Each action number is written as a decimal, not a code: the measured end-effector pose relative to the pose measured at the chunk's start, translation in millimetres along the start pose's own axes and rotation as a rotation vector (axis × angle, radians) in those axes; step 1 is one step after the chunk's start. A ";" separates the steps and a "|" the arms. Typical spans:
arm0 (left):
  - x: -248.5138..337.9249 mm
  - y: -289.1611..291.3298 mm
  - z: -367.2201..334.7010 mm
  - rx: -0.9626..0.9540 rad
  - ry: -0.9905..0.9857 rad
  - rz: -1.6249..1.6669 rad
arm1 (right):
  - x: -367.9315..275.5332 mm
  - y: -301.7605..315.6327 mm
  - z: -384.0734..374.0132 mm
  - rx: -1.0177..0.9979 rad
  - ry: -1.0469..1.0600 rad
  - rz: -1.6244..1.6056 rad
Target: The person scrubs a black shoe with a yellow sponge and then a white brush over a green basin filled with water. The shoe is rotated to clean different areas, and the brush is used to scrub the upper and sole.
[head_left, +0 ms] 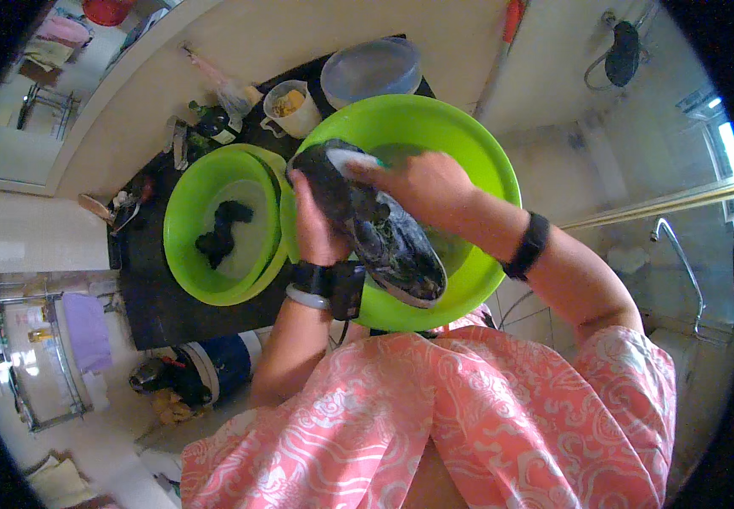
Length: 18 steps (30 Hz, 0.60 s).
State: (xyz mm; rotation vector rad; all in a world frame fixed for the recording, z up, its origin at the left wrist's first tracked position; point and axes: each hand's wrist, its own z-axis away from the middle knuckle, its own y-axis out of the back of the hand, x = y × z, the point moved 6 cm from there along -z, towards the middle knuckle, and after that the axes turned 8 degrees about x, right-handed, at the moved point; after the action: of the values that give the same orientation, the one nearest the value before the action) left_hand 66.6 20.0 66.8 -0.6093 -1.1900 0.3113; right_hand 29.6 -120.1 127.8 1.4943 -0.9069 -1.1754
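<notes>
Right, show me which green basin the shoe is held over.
The right-hand basin, directly beneath the dark shoe; the left-hand basin instead has a dark bundle lying in it.

The shoe [392, 246] at the frame's centre is black with a white patch near its upper end. The large basin [460, 136] and the left-hand basin [187, 212] are lime green, the countertop [150, 293] black. White swirls pattern the pink clothing [350, 416] along the bottom; the towel [87, 331] far left is lavender.
</notes>
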 end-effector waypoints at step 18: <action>19.5 -16.5 -23.5 -0.185 -0.026 -0.053 | 4.1 60.6 -58.0 0.125 0.259 0.335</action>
State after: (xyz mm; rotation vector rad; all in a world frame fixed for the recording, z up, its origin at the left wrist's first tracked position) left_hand 94.0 10.6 85.9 -0.7344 -1.2662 0.1654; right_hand 87.9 -123.6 188.2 1.4824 -1.0175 -0.6761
